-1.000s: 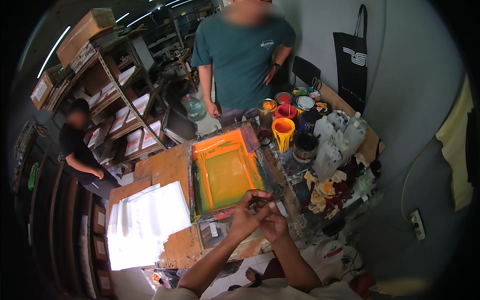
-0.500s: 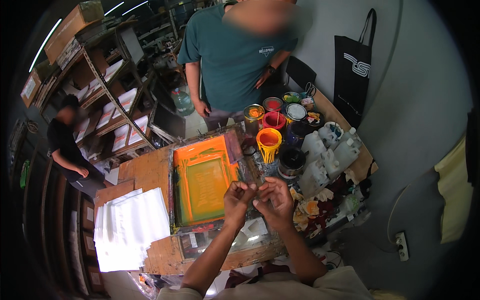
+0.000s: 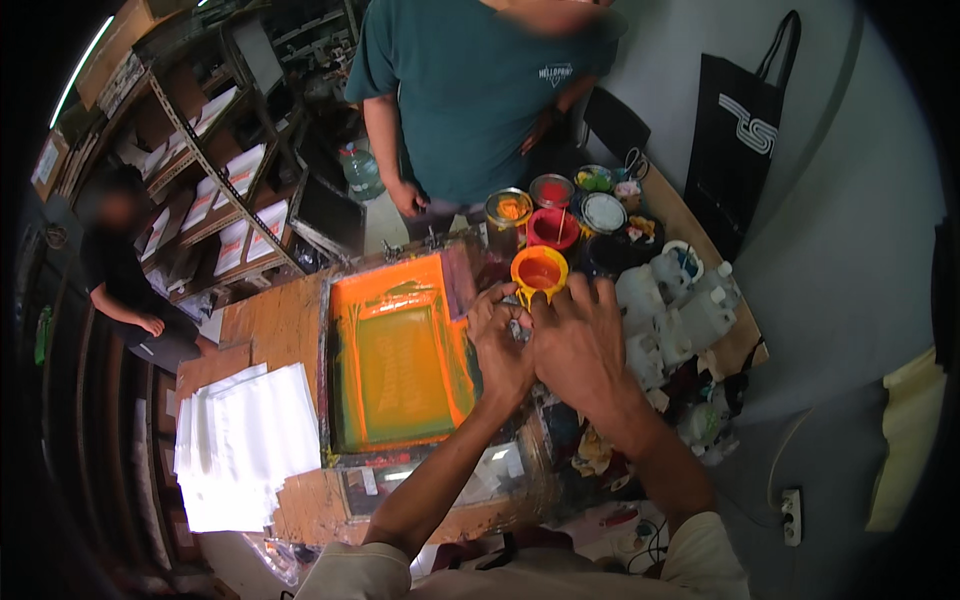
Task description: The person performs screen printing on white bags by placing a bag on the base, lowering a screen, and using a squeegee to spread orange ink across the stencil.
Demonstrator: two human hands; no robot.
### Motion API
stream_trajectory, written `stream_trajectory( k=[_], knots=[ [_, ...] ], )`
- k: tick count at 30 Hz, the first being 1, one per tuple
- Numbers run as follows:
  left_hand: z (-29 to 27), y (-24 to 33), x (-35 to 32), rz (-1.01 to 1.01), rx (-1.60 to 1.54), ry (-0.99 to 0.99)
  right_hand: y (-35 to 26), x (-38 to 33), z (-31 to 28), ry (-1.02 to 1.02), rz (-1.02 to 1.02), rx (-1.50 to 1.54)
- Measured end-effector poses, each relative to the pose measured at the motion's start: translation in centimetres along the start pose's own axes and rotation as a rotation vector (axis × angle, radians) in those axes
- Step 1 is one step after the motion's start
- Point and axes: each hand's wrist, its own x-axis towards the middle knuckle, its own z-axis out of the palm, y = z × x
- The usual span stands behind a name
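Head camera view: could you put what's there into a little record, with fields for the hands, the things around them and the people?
Hands: left hand and right hand close together, fingers bent; whether they hold anything is unclear
Nearest: round yellow-rimmed can of orange liquid; contact unclear
Left of hands: flat rectangular frame smeared orange and olive, then loose white paper sheets
Right of hands: translucent plastic bottles
People: person in dark green T-shirt; person in black

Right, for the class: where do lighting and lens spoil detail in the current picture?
In the head view, glare washes out the white sheets; upper left of that view, the shelving sits dim; the same view's corners fall to black.
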Motion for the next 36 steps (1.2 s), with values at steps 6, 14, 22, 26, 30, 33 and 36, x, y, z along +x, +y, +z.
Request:
stream_trajectory(
  k=[6, 14, 22, 26, 30, 33, 36],
  knots=[
    [1.5, -1.8, 2.1, -0.173, -0.234, 0.026, 0.1, 1.7, 0.4, 0.183, -0.084, 0.152],
    [1.6, -1.8, 2.9, -0.116, -0.119, 0.022, 0.2, 3.8, 0.3, 0.235, -0.138, -0.043],
    [1.2, -2.0, 3.4, -0.032, -0.074, 0.000, 0.5, 4.9, 1.0, 0.047, -0.008, 0.028],
    [0.9, -2.1, 3.5, -0.038, -0.081, -0.017, 0.6, 4.8, 1.4, 0.053, -0.021, 0.137],
    [0.6, -2.3, 3.3, -0.055, -0.102, -0.004, 0.3, 4.6, 2.0, 0.064, -0.022, 0.184],
    [0.1, -2.5, 3.0, -0.053, -0.145, 0.007, -0.3, 4.6, 2.4, 0.101, -0.042, 0.174],
    [-0.6, -2.8, 2.7, -0.074, -0.174, 0.024, -1.1, 4.7, 2.6, 0.170, -0.120, 0.141]
  ],
)
